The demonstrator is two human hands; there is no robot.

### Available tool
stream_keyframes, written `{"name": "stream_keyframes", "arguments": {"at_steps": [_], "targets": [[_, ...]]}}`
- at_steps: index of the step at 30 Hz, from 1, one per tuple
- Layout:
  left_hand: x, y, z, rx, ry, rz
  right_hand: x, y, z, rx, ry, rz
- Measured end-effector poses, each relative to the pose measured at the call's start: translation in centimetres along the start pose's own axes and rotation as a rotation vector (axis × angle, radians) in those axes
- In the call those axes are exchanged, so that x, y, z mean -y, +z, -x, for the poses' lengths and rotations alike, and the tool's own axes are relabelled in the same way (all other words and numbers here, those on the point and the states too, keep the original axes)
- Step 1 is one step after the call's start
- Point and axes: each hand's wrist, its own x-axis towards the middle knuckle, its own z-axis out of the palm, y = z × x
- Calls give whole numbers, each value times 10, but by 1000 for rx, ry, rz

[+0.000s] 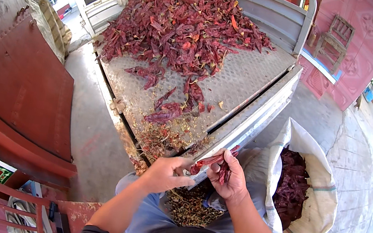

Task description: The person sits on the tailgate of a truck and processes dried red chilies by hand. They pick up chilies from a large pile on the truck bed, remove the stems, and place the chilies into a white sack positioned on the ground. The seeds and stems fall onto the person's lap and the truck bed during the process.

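In my right hand [231, 180] are several dried red chili peppers [211, 160], gripped between thumb and fingers above my lap. Their ends stick out to the left and upward. My left hand [165, 175] is just left of them, thumb and fingers apart, close to the tip of one pepper; nothing shows between its fingers. Ahead of both hands, a big heap of dried red chili peppers [182, 26] lies on the metal truck bed [254, 71]. A few loose peppers [167, 112] lie nearer me, beside scattered seeds and stem bits [167, 138].
At my right stands an open white woven sack [317, 209] with dark red peppers [291, 190] inside. Stems and scraps [190, 207] cover the ground between my legs. A red wooden chair [13, 208] is at lower left, a small wooden chair [334, 43] by the pink wall.
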Motion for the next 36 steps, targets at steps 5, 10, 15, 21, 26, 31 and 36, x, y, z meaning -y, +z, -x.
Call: {"name": "stream_keyframes", "arguments": {"at_steps": [5,10,15,21,26,31,36], "targets": [[30,31,8,-85,-78,330,-2,2,10,-24,-19,106],[25,16,19,-284,247,-337,9,0,41,-242,-27,804],[15,24,23,-146,467,-692,0,28,58,275,-644,1724],[1,28,32,-128,560,-735,6,31,56,560,-356,1955],[-3,21,37,-106,648,-775,8,36,59,620,-214,1959],[1,23,40,-176,629,-867,-12,19,58,434,-346,1805],[8,51,35,-430,592,-819,-43,2,63,17,-204,1195]]}}
